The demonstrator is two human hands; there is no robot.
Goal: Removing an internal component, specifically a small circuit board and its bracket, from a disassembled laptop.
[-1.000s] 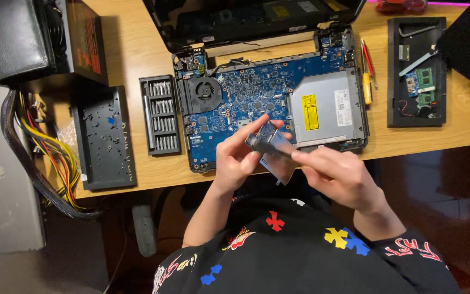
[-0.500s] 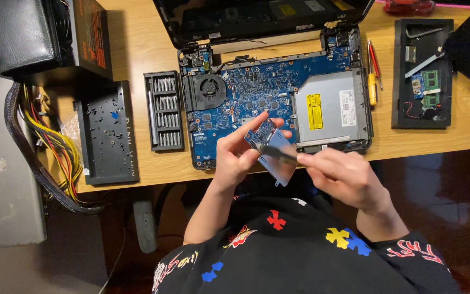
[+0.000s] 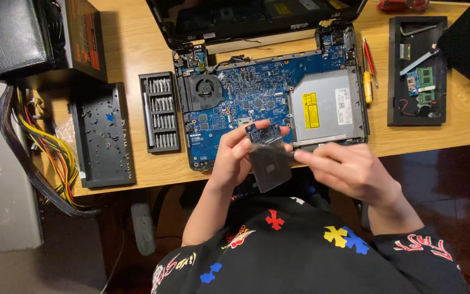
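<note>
My left hand [image 3: 232, 158] grips a small grey metal plate [image 3: 270, 167] by its left edge, with a little blue circuit board [image 3: 262, 132] at the plate's top end. My right hand [image 3: 349, 171] reaches in from the right, and its fingertips pinch the plate's right edge. I cannot tell whether a thin dark tool is also in those fingers. Both hands hover at the desk's front edge, just in front of the opened laptop base [image 3: 257, 95] with its blue motherboard, black fan [image 3: 201, 90] and silver optical drive [image 3: 327, 106].
A black screwdriver bit set [image 3: 160, 111] and a black tray of screws [image 3: 103, 136] lie left of the laptop. A power supply [image 3: 77, 38] with loose cables [image 3: 39, 147] sits far left. Red and yellow screwdrivers [image 3: 368, 71] and a black tray of small boards [image 3: 417, 71] lie to the right.
The plate has been turned in my hands from a tilted pose to a more upright one, with the blue board now on top. Both hands stay in place at the desk's edge.
</note>
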